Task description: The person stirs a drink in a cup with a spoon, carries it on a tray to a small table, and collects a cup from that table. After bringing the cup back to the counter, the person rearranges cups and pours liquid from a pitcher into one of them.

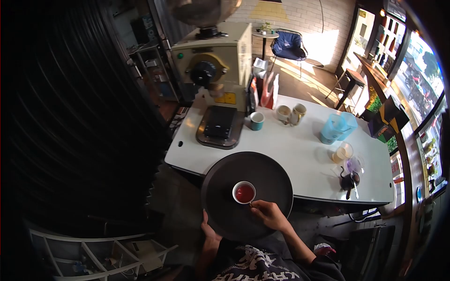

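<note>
A round black tray (248, 164) is held in front of my body, its far edge over the near edge of the white table. On it stands a white cup (244, 192) with red liquid inside. My right hand (268, 214) pinches the cup's handle from the right. At the tray's lower left, my left hand (211, 230) supports the rim, with part of its fingers hidden underneath.
The white table (281, 164) carries a large grinder (211, 65), a teal cup (256, 121), two mugs, blue plastic jugs (332, 129), a glass, and a dark pot (349, 180). A metal rack (89, 255) stands at lower left, near corrugated dark panels.
</note>
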Demonstrator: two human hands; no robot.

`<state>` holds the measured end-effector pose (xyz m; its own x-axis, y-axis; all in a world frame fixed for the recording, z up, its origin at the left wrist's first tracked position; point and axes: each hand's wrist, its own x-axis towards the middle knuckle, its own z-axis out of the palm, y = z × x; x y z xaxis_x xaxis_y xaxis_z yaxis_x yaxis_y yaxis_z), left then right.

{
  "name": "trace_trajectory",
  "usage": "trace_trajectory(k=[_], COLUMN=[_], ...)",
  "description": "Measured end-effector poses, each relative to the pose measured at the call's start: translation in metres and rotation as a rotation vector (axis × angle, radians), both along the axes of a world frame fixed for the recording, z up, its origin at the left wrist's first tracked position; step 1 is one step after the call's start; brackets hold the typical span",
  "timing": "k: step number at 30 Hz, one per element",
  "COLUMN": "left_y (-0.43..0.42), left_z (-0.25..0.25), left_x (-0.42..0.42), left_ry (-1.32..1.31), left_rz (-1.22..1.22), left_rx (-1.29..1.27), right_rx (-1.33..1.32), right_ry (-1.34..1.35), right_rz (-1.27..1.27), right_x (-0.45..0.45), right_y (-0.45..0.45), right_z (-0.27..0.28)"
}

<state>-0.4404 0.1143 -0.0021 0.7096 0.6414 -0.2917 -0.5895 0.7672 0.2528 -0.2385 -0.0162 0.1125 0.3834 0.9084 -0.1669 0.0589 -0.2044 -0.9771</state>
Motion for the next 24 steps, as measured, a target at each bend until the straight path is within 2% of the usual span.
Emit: trace_trajectory(k=[2, 3, 5, 7, 8, 9, 11, 13, 15, 19, 21, 24], left_y=[0.019, 0.028, 0.049, 0.07, 0.078, 0.088, 0.108, 0.125, 0.139, 0.174, 0.196, 0.234], left_z=[0.005, 0.011, 0.012, 0.005, 0.002, -0.001, -0.007, -0.009, 0.001, 0.008, 0.0, -0.009], left_x=[-0.026, -0.04, -0.069, -0.102, -0.118, -0.133, -0.166, -0.195, -0.212, -0.239, -0.251, -0.265], left_ry=[0.012, 0.051, 0.095, 0.037, 0.044, 0.015, -0.006, -0.045, 0.005, 0.179, 0.193, 0.136], left_rz=[0.033, 0.062, 0.102, 0.122, 0.135, 0.163, 0.215, 0.264, 0.321, 0.422, 0.448, 0.462], left_rx=[0.015, 0.023, 0.03, -0.004, -0.003, -0.013, -0.015, -0.028, -0.042, 0.01, -0.009, -0.013], right_rx=[0.123, 0.074, 0.151, 0.24, 0.194, 0.184, 0.216, 0.213, 0.203, 0.122, 0.119, 0.126], right_ry=[-0.183, -0.151, -0.269, -0.487, -0.619, -0.628, -0.508, -0.468, -0.022, 0.029, 0.077, -0.021], right_rz=[-0.023, -0.092, -0.24, -0.372, -0.419, -0.419, -0.443, -0.329, -0.204, -0.024, 0.031, 0.006], right_x=[-0.009, -0.013, -0.015, -0.017, -0.02, -0.022, -0.034, -0.044, -0.062, -0.093, -0.107, -0.121], right_y=[0.018, 0.026, 0.044, 0.068, 0.081, 0.093, 0.124, 0.153, 0.183, 0.247, 0.282, 0.342], right_z=[0.013, 0.018, 0.013, 0.017, 0.019, 0.014, 0.0, -0.031, -0.042, -0.057, -0.062, -0.076])
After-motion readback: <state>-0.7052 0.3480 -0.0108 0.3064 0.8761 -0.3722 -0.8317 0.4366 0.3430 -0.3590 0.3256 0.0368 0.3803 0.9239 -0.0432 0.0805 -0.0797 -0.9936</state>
